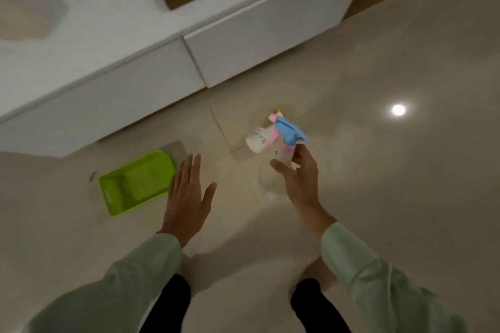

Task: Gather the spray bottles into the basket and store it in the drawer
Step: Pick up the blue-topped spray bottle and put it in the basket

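Observation:
A clear spray bottle with a blue trigger head point(289, 131) is upright at centre right, and my right hand point(300, 173) curls around its neck and body. Just behind it, a second white bottle with a pink trigger point(258, 140) lies on its side on the floor. A lime green basket point(136, 182) sits on the floor to the left, with nothing visible inside. My left hand point(189, 197) hovers flat between the basket and the bottles, fingers spread and holding nothing. The white drawer fronts point(257, 35) of the cabinet behind are shut.
A low white cabinet point(89, 43) runs diagonally across the top of the view, with a brown wooden surface behind it. The floor is glossy beige tile with a bright lamp reflection point(398, 110) at right. My dark trouser legs are at the bottom edge.

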Motion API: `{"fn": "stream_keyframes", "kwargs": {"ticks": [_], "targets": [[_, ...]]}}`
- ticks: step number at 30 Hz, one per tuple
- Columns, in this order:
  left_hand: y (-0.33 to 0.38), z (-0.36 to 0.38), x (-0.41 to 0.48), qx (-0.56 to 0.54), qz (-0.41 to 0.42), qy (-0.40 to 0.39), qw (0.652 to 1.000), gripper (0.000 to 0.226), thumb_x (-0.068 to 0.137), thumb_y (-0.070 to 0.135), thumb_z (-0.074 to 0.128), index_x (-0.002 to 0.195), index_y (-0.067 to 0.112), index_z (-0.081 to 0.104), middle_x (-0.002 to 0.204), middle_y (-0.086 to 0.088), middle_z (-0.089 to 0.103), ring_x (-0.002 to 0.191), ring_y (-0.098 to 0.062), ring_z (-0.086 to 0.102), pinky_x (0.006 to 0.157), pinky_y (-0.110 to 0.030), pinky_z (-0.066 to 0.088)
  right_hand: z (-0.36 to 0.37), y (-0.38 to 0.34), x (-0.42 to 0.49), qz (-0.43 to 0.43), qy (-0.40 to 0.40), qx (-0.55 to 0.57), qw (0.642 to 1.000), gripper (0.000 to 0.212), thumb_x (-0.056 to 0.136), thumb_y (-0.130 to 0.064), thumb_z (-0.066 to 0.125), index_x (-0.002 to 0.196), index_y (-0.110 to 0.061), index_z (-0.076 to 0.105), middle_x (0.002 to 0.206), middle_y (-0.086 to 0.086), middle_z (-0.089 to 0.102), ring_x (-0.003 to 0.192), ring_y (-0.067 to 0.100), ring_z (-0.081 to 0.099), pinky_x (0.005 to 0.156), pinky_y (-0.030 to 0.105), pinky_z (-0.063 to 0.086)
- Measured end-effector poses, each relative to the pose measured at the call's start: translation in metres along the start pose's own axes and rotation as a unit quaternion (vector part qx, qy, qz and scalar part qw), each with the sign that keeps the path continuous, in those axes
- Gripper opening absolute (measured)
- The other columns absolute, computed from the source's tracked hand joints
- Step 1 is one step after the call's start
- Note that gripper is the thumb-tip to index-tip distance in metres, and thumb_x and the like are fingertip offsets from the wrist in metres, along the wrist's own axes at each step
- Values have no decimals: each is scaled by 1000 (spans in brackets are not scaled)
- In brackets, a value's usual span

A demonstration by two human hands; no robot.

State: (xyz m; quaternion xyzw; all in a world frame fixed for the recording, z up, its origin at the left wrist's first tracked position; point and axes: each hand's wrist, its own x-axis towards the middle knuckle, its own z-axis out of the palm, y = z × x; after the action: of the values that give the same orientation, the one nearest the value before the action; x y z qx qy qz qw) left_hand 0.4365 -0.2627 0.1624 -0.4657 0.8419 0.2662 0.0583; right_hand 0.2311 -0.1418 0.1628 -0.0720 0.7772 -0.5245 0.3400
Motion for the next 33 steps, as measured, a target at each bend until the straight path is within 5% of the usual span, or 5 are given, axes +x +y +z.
{"fn": "stream_keyframes", "kwargs": {"ticks": [8, 14, 20, 26, 33], "targets": [[-180, -60, 4, -60, -86, -10, 994, 73, 99, 38, 48, 157, 14, 10, 165, -8, 12, 153, -27, 9, 123, -45, 13, 210, 2, -36, -5, 3, -136, 991, 44, 71, -31, 84, 112, -24, 68, 98, -1, 68, 98, 19, 59, 84, 33, 48], [-269, -80, 21, -63, -107, -18, 992, 75, 98, 38, 49, 156, 12, 10, 165, -10, 13, 152, -29, 11, 123, -46, 14, 324, 22, -41, -1, -26, -124, 992, 40, 76, -25, 84, 111, -11, 70, 101, 5, 69, 94, 23, 61, 82, 33, 47], [-314, -67, 39, -48, -105, -27, 993, 74, 98, 38, 50, 156, 10, 13, 164, -12, 15, 152, -30, 13, 121, -48, 18, 391, 51, -34, -20, -35, -124, 991, 36, 73, -18, 86, 103, -6, 71, 93, 8, 73, 87, 20, 67, 80, 36, 54], [-339, -33, 65, -64, -109, -15, 992, 74, 98, 38, 49, 156, 11, 13, 164, -12, 14, 152, -31, 13, 122, -48, 17, 429, 107, -16, -129, -50, -211, 968, 28, 72, -19, 86, 96, -17, 71, 71, -22, 53, 80, 25, 58, 71, 28, 38], [-382, 16, 96, -63, -121, 0, 991, 74, 98, 39, 49, 156, 13, 11, 164, -13, 16, 151, -31, 15, 122, -48, 17, 473, 185, 9, -138, -50, -249, 957, 35, 80, -20, 81, 113, -11, 71, 98, 3, 74, 94, 27, 61, 80, 28, 43]]}}
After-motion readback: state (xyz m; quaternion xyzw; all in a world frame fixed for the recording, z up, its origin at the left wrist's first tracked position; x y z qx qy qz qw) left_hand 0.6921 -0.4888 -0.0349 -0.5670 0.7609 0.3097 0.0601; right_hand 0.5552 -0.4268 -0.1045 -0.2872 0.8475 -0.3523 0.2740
